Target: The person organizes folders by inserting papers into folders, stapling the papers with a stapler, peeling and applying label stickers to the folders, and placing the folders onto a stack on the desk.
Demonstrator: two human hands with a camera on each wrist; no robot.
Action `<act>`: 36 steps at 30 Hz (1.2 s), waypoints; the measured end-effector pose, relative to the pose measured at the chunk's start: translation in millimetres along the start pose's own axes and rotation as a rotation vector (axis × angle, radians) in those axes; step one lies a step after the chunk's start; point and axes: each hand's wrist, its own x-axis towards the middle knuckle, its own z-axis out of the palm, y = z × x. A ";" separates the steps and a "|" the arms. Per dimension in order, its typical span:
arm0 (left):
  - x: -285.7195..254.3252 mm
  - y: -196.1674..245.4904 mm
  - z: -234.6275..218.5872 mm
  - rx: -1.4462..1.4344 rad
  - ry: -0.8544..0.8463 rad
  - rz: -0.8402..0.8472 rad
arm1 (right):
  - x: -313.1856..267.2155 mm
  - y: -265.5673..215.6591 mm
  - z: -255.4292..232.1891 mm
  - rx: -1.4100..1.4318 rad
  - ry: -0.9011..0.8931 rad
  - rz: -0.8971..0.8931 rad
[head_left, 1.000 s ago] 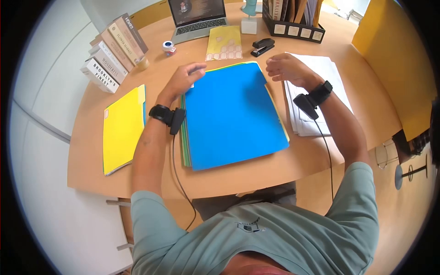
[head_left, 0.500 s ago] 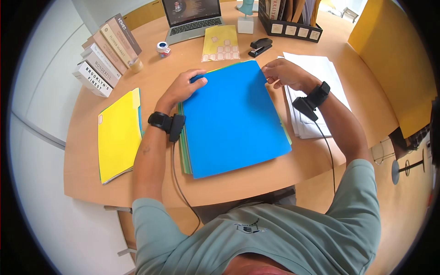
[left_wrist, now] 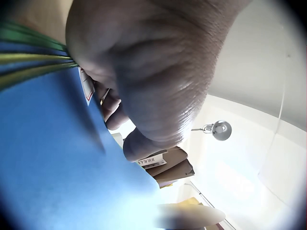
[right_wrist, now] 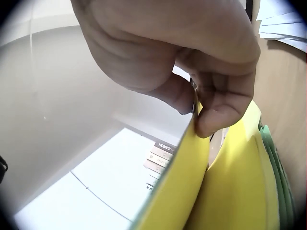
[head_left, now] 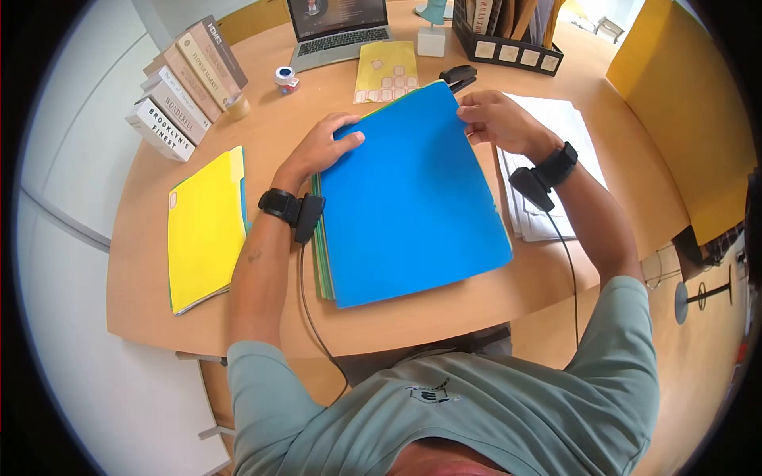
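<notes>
Item: right hand [head_left: 502, 120]. You are pinching the raised upper right edge of the blue folder [head_left: 413, 198] between thumb and bent fingers, with little gap between the tips. The right wrist view is showing yellow on the lifted layer, which is parting from another yellow layer beneath.

Item: left hand [head_left: 321, 151]. You are holding it partly spread at the upper left edge, thumb lying over the blue surface, fingers bending beside the edge; whether they are gripping, you cannot tell.

Item: blue folder, topping the folder stack [head_left: 321, 270] before you on the table [head_left: 139, 254], its upper right corner tilting up and partly covering the stapler [head_left: 460, 77].

Surroundings: a yellow folder [head_left: 206, 234] is lying to the left; white papers [head_left: 527, 218] are lying to the right. Beyond, a label sheet [head_left: 386, 70], a laptop [head_left: 341, 51] and a black organiser [head_left: 516, 55] are occupying the far side; books [head_left: 190, 86] are standing far left.
</notes>
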 end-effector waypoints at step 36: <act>4.0 -31.9 -9.2 -0.748 0.181 -0.050 | -28.7 1.3 -31.2 -0.383 0.232 0.023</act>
